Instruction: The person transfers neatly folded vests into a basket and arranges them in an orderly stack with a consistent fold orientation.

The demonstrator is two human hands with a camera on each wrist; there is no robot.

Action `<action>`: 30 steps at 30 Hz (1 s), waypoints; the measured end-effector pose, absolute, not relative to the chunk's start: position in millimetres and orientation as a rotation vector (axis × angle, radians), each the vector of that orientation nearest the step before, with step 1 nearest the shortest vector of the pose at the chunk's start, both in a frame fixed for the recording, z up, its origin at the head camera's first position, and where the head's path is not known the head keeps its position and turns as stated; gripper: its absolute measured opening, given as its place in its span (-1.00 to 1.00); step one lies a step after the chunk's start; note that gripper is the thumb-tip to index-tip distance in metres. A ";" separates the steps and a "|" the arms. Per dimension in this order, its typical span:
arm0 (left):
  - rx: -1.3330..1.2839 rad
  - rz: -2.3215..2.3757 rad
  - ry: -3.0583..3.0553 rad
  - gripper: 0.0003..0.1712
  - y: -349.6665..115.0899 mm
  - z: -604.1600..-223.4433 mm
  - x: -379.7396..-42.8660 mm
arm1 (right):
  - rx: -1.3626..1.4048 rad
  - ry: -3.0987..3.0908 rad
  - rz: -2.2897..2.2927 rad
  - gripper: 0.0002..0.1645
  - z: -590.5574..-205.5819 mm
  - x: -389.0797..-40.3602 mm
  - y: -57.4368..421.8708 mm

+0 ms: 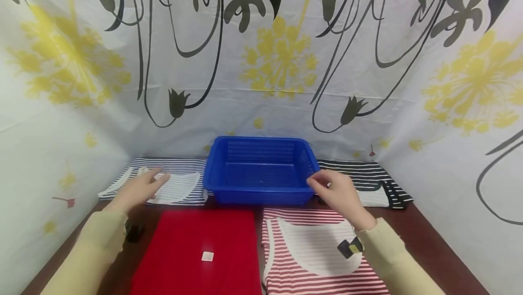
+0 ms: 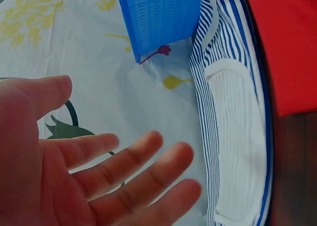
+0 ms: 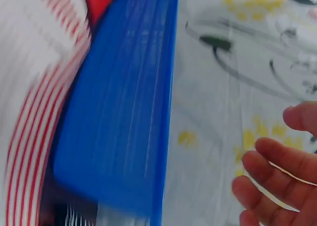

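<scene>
My left hand hovers over the blue-and-white striped garment at the back left. In the left wrist view that hand has its fingers spread and nothing in them, beside the same striped garment. A blue plastic basket stands at the back middle, with only its bare ribbed floor showing inside. At the basket's right front corner, my right hand is raised with its fingers loosely bent. The right wrist view shows this hand holding nothing, apart from the blue basket.
A red garment with a small white label lies flat at the front left. Beside it lies a red-and-white striped garment. A black-and-white striped garment is at the back right. Patterned cloth walls in the dark table.
</scene>
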State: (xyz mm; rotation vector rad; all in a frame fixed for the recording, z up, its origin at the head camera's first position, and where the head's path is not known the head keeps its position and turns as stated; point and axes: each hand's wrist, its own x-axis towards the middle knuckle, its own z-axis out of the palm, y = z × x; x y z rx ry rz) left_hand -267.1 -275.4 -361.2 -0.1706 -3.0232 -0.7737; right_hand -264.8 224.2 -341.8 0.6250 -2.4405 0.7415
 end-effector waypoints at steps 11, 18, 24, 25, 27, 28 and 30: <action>-0.118 -1.140 -3.060 -0.11 -277.7 -371.8 -256.0 | 0.763 -2.730 0.797 -0.66 -367.8 -240.3 165.6; -0.073 -1.312 -3.044 -0.24 -273.0 -383.5 -258.8 | 0.973 -2.942 0.800 -0.41 -387.3 -245.6 138.0; -0.054 -1.332 -3.075 -0.26 -277.9 -389.3 -253.6 | 0.991 -3.060 0.750 -0.39 -399.7 -246.5 119.8; -0.053 -1.338 -3.083 -0.27 -279.1 -390.3 -252.3 | 0.982 -3.079 0.742 -0.42 -401.1 -245.6 118.8; -0.034 -1.346 -3.101 -0.31 -280.3 -391.1 -250.0 | 0.971 -3.098 0.698 -0.43 -404.4 -243.9 118.9; -0.025 -1.343 -3.110 -0.33 -280.7 -391.2 -249.3 | 0.968 -3.107 0.688 -0.44 -405.8 -242.9 119.4; -0.025 -1.342 -3.123 -0.37 -281.6 -390.6 -248.1 | 0.957 -3.123 0.685 -0.41 -408.3 -241.1 120.2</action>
